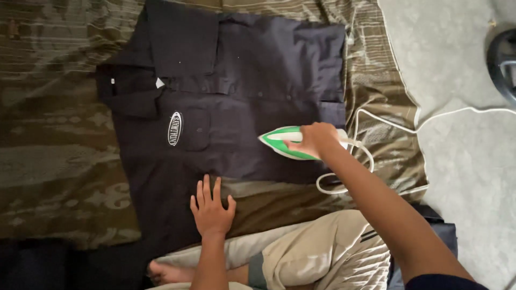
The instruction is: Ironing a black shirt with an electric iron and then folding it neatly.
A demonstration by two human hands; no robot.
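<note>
I see a dark shirt (pixel 231 96) laid flat on a patterned brown cloth (pixel 59 139) spread over the floor, collar toward the cloth's left edge, hem toward the right edge. The right hand (pixel 316 139) is wrapped tight around the handle of a green-and-white iron (pixel 282 142), sole down on the shirt's lower front, nose pointing at the chest pocket. The left hand (pixel 211 207) lies flat, fingers spread, palm down on the shirt's near edge; my read is that it pins the fabric so it doesn't drag with the iron. The white cord (pixel 430 118) runs off the iron's rear, loops at the cloth's right edge and trails onto the pale carpet (pixel 462 177), clear of the ironing path. The person sits at the cloth's near edge, knee in beige trousers (pixel 328 252) tucked in.
</note>
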